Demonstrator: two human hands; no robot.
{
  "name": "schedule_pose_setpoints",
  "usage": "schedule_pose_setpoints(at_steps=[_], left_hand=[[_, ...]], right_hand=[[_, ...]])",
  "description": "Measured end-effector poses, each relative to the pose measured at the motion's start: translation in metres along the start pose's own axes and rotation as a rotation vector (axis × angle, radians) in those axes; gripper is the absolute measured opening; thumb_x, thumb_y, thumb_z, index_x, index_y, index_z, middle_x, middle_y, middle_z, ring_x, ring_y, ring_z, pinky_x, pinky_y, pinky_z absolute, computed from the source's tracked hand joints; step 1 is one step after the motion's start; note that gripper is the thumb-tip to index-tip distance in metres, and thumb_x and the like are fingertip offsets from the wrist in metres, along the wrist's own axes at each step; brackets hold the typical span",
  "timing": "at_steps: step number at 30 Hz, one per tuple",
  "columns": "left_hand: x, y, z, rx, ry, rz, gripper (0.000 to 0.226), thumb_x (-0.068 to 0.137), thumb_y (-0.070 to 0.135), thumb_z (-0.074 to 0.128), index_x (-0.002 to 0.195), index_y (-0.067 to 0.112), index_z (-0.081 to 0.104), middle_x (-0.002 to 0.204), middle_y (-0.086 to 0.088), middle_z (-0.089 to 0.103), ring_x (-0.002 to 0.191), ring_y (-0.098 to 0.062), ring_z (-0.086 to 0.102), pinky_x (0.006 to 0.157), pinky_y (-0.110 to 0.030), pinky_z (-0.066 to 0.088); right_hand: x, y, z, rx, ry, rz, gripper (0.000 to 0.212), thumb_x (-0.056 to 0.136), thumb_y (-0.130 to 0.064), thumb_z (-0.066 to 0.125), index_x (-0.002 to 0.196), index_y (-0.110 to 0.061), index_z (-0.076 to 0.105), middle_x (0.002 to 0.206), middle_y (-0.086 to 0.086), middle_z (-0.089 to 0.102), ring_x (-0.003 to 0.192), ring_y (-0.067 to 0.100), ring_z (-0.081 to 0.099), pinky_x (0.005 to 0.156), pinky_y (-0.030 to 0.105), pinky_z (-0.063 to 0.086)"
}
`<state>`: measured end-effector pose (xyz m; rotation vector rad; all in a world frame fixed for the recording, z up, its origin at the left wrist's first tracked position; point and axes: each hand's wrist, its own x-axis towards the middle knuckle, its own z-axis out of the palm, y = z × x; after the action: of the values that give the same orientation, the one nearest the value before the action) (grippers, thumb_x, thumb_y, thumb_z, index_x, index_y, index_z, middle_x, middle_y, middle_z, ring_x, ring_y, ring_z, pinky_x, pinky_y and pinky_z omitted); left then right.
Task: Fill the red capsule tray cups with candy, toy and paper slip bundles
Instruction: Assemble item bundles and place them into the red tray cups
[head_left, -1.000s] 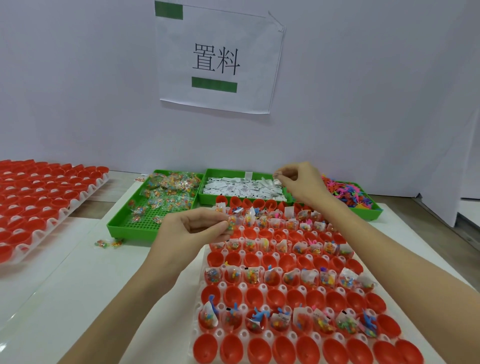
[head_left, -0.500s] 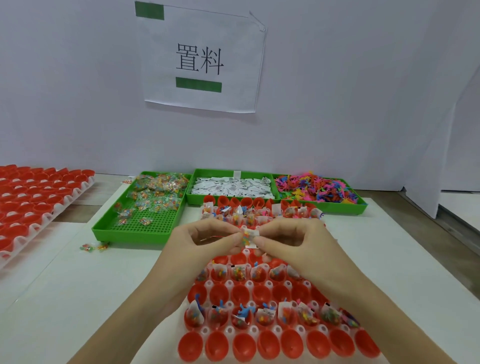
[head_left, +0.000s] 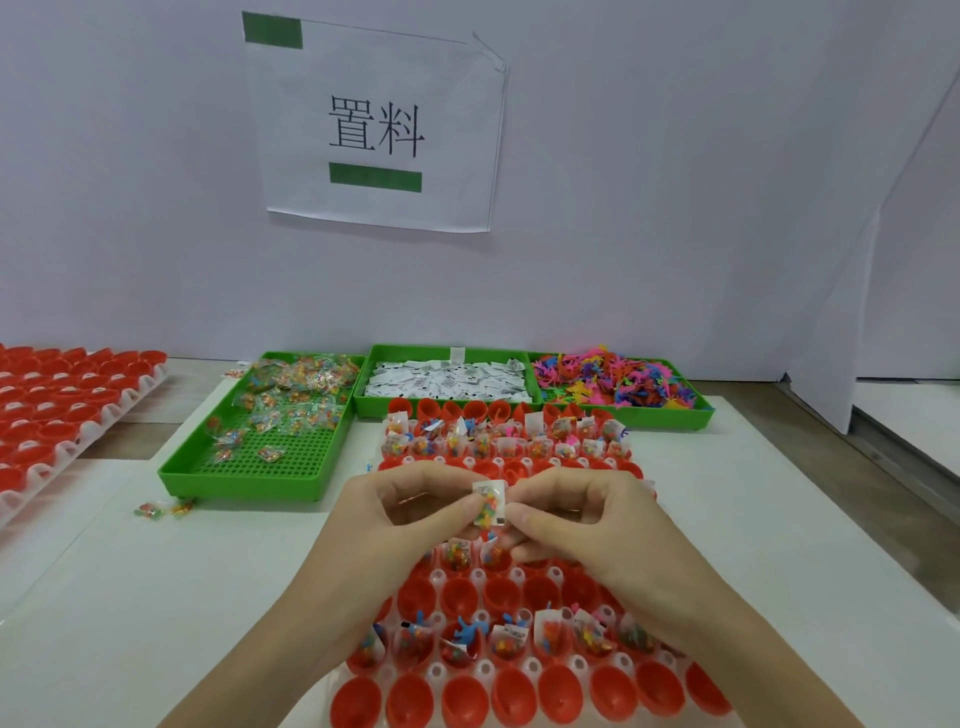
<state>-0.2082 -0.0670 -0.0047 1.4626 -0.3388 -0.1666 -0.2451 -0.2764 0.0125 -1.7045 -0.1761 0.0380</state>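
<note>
Both hands meet above the middle of the red capsule tray (head_left: 519, 701), pinching one small bundle (head_left: 489, 503) between them: a white paper slip folded against a clear packet of coloured candy. The left hand (head_left: 395, 512) holds the bundle's left edge between thumb and forefinger, and the right hand (head_left: 582, 519) pinches its right edge the same way, with the remaining fingers of each curled underneath. The bundle is upright, held clear of the cups below it.

The tray lies on the white table (head_left: 156, 597) directly in front of the person. Its cups are filled in alternate rows: bundles stand in two far rows and in a near row, with bare red cups in between and along the nearest edge. A few filled cups show just under the hands.

Beyond the tray sit three green bins side by side. The left bin (head_left: 249, 467) holds candy packets, mostly piled at its far end. The middle bin (head_left: 447, 379) holds white paper slips, and the right bin (head_left: 618, 382) holds a heap of bright plastic toys. Two loose candy packets (head_left: 161, 510) lie on the table near the left bin's front corner.

Further left, a second tray of red cups (head_left: 57, 410) rests well apart. A paper sign (head_left: 379, 124) with green tape hangs on the white wall behind.
</note>
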Motion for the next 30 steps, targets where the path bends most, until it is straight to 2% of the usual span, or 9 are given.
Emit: schedule_pose_setpoints(at_steps=[5,9,14,17,19,21,23,26,30], left_hand=[[0.0,0.009,-0.007,-0.044,-0.006,-0.044,0.018,0.083,0.025,0.078,0.099,0.017,0.081,0.097,-0.006,0.079,0.086,-0.017,0.075,0.079,-0.021,0.057],[0.0,0.01,-0.008,-0.086,-0.018,-0.069,0.017,0.083,0.023,0.077,0.097,0.014,0.081,0.09,-0.003,0.078,0.078,-0.015,0.072,0.076,-0.02,0.056],[0.001,0.008,-0.007,-0.182,-0.027,-0.099,0.026,0.076,0.022,0.08,0.097,0.007,0.08,0.088,-0.008,0.075,0.075,-0.016,0.071,0.073,-0.02,0.056],[0.001,0.008,-0.008,-0.2,-0.047,-0.108,0.028,0.074,0.022,0.081,0.096,0.005,0.08,0.084,-0.007,0.074,0.071,-0.014,0.07,0.07,-0.017,0.055],[0.002,0.007,-0.009,-0.188,-0.048,-0.115,0.028,0.075,0.023,0.081,0.096,0.006,0.08,0.083,-0.007,0.072,0.071,-0.015,0.069,0.071,-0.017,0.055],[0.003,0.007,-0.011,-0.179,-0.041,-0.125,0.029,0.074,0.025,0.081,0.097,0.007,0.08,0.085,-0.007,0.072,0.072,-0.015,0.069,0.072,-0.018,0.055],[0.004,0.007,-0.013,-0.175,-0.039,-0.136,0.029,0.075,0.024,0.083,0.098,0.007,0.08,0.089,-0.008,0.074,0.075,-0.016,0.07,0.074,-0.02,0.056],[0.004,0.006,-0.015,-0.148,-0.042,-0.135,0.031,0.075,0.023,0.09,0.1,0.008,0.079,0.088,-0.008,0.073,0.075,-0.015,0.068,0.076,-0.022,0.056],[0.004,0.005,-0.012,-0.146,-0.057,-0.131,0.029,0.077,0.023,0.089,0.099,0.007,0.079,0.084,-0.006,0.072,0.073,-0.016,0.067,0.072,-0.019,0.054]], right_hand=[[0.017,-0.001,-0.024,-0.197,0.096,-0.021,0.013,0.097,-0.021,0.067,0.095,-0.024,0.08,0.087,0.003,0.078,0.074,0.016,0.073,0.056,0.019,0.051],[0.06,0.001,-0.062,-0.379,0.267,0.008,0.012,0.097,-0.016,0.066,0.098,-0.019,0.077,0.082,0.0,0.078,0.068,0.012,0.071,0.051,0.012,0.047],[0.122,0.007,-0.118,-0.629,0.446,0.099,0.013,0.094,-0.017,0.071,0.102,-0.009,0.077,0.084,0.004,0.077,0.07,0.012,0.068,0.068,0.025,0.055],[0.148,0.011,-0.139,-0.875,0.431,0.16,0.016,0.094,-0.021,0.071,0.098,-0.008,0.081,0.091,0.009,0.078,0.072,0.012,0.063,0.073,0.026,0.048],[0.159,0.014,-0.144,-1.009,0.394,0.223,0.023,0.094,-0.029,0.071,0.09,-0.009,0.081,0.078,0.005,0.074,0.06,0.008,0.055,0.059,0.024,0.04],[0.167,0.016,-0.143,-1.095,0.367,0.306,0.035,0.092,-0.039,0.072,0.083,-0.006,0.08,0.057,-0.001,0.06,0.052,0.007,0.048,0.054,0.025,0.038],[0.173,0.018,-0.141,-1.174,0.338,0.359,0.045,0.088,-0.047,0.075,0.086,-0.002,0.077,0.058,0.001,0.055,0.055,0.013,0.05,0.061,0.028,0.045],[0.18,0.018,-0.135,-1.287,0.304,0.392,0.052,0.08,-0.052,0.08,0.099,-0.004,0.071,0.087,0.009,0.069,0.083,0.024,0.065,0.083,0.037,0.057],[0.182,0.012,-0.131,-1.286,0.294,0.448,0.045,0.082,-0.044,0.082,0.096,-0.003,0.072,0.09,0.006,0.072,0.086,0.022,0.067,0.087,0.037,0.059]])
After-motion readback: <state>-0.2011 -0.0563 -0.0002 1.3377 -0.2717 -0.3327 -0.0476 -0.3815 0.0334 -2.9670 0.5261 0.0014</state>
